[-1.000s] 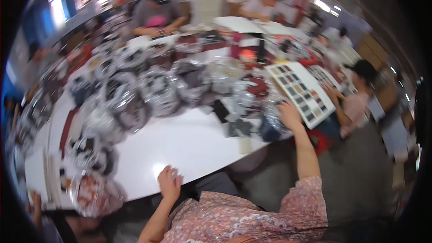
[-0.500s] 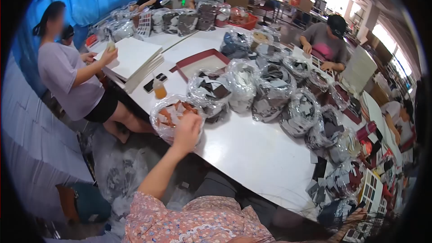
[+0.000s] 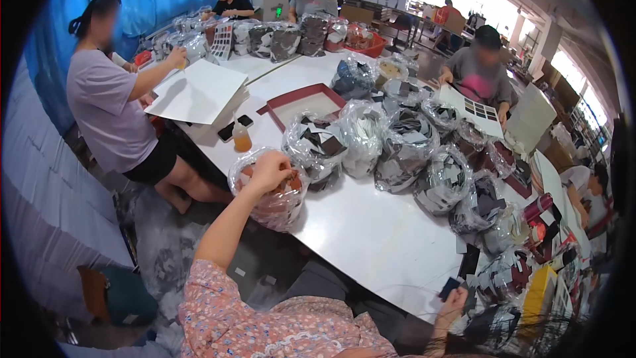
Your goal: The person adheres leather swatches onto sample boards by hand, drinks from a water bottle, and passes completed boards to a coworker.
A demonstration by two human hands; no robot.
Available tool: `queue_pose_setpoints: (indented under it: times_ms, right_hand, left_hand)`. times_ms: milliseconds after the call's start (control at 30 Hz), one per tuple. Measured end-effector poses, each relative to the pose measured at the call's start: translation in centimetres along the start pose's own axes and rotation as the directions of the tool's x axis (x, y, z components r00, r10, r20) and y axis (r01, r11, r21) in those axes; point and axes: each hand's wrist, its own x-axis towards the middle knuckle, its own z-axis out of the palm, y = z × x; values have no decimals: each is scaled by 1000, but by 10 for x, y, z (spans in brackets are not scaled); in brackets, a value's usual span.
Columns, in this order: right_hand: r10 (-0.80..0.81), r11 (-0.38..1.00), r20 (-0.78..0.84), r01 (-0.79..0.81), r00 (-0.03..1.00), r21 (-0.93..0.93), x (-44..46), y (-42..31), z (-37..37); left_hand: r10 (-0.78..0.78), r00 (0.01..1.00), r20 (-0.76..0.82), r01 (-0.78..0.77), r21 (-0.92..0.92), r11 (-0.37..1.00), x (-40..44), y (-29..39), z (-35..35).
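My left hand (image 3: pixel 270 171) is in the mouth of a clear plastic bag (image 3: pixel 268 211) of orange-brown pieces at the table's near left corner. Its fingers are pinched together, and whatever lies between them is too small to make out. At the lower right, my right hand (image 3: pixel 453 305) holds a small dark blue piece (image 3: pixel 448 288) between thumb and fingers, by the table's front edge. A bag of dark pieces (image 3: pixel 491 325) lies just beside that hand. Next to the orange-brown bag are a bottle of amber liquid (image 3: pixel 241 137) and a bag of grey and black pieces (image 3: pixel 315 146).
More filled bags (image 3: pixel 405 149) curve along the white table (image 3: pixel 371 238). Behind them lies a dark red tray (image 3: pixel 305 107). A person (image 3: pixel 109 99) stands at the left by large white boards (image 3: pixel 199 91); another person (image 3: pixel 478 69) sits across with a swatch board (image 3: pixel 480 109). Paper stacks (image 3: pixel 59 192) stand left.
The view has swung left. My left hand has gone from the table's edge into the orange-brown bag. My right hand has come back from the far-right bags with a dark blue piece.
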Motion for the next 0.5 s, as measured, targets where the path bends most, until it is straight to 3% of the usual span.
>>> queue_pose_setpoints:
  times_ms: [133,267,400,500]
  right_hand:
    - [13,982,65,-25,998,187,-26,21,21]
    - [52,970,73,-68,996,235,-29,5,22]
    - [57,958,72,-75,996,277,-25,0,26]
    - [97,950,77,-115,992,289,-28,2,37]
  left_hand:
    - [-205,950,-233,107,-375,921,0,3,-3]
    - [-339,862,-378,115,-505,856,9,24,-32]
    - [-334,847,-412,-46,-684,728,10,39,-36]
    - [-60,852,-520,-159,-366,917,3,34,-29]
